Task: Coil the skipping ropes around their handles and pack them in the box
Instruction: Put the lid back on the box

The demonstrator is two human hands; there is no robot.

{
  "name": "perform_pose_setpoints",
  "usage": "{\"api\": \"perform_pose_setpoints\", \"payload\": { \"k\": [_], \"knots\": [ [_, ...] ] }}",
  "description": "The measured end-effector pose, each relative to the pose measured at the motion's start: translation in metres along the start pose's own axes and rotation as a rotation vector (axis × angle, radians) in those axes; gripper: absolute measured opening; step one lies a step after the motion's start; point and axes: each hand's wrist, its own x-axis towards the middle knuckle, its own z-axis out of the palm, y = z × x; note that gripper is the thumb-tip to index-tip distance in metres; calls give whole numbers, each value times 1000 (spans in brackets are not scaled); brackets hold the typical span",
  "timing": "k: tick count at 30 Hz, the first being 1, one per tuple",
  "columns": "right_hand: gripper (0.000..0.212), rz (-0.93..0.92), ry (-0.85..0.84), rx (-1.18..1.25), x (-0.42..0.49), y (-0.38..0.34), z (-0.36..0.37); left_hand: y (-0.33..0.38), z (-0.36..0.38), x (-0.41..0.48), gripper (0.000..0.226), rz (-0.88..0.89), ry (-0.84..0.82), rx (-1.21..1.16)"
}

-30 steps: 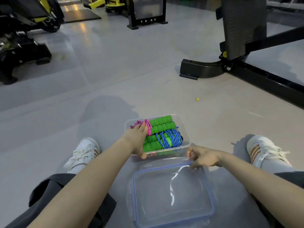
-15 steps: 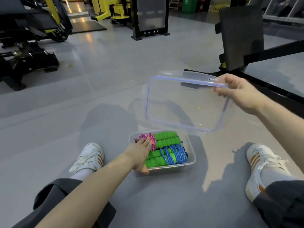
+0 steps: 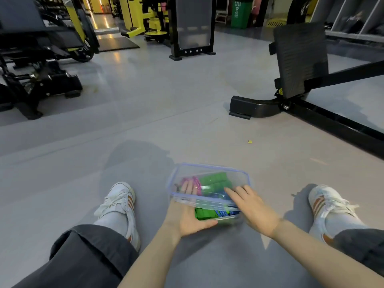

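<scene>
Sitting on grey gym floor (image 3: 145, 125), legs spread, white sneakers (image 3: 118, 206) at either side. Clear plastic box (image 3: 225, 218) resting on floor between legs, holding coiled skipping ropes: green foam handles (image 3: 214, 180), pink cord (image 3: 196, 183) at left, blue cord (image 3: 223, 213) at near right. Transparent lid (image 3: 209, 169) with blue rim lying tilted over box, far edge low, near edge raised. Left hand (image 3: 188, 221) at near-left corner of box, fingers (image 3: 188, 187) reaching inside under lid against pink cord, thumb along near wall; not clenched. Right hand (image 3: 252, 208) flat, fingers extended, pressing on near-right part of lid; grasping nothing. Black bench frame (image 3: 299, 65) well apart at far right; small yellow scrap (image 3: 250, 141) on floor beyond box.
</scene>
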Motion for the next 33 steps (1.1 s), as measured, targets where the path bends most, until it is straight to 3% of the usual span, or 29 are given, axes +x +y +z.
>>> {"api": "perform_pose_setpoints", "payload": {
  "k": [3,5,7,9,10,14,16,19,21,23,25,27,31,33],
  "knots": [
    [92,-9,62,-54,0,6,1,-9,4,-20,104,-63,158,-190],
    [94,-15,86,-49,-1,6,3,-24,8,-37,52,-123,404,-262],
    [98,-25,89,-37,-3,4,6,-41,2,-45,33,-403,576,-378],
    [99,-27,93,-25,-6,1,12,-46,-16,-39,37,-714,549,-563],
    [97,-30,91,-20,-7,1,14,-49,-22,-32,37,-788,523,-648],
    [68,-90,82,-19,-14,3,22,-32,-29,1,60,-711,333,-716],
    [65,-134,24,-30,-21,7,21,-27,-18,18,72,-774,208,-744],
    [59,-143,-71,54,-25,11,15,-30,0,31,61,-856,154,-852],
    [41,34,-39,266,-17,8,11,-32,8,31,56,-873,202,-990],
    [36,398,86,419,1,4,13,-31,10,25,56,-917,241,-1055],
    [43,823,97,519,20,3,15,-29,8,18,56,-949,300,-1091],
    [61,1117,-58,747,33,3,16,-28,10,10,55,-963,360,-1142],
    [57,1079,-119,769,39,0,18,-19,16,-5,58,-988,395,-1155],
    [57,1052,-138,746,38,-3,17,-14,15,-7,66,-947,385,-982]
  ]
}}
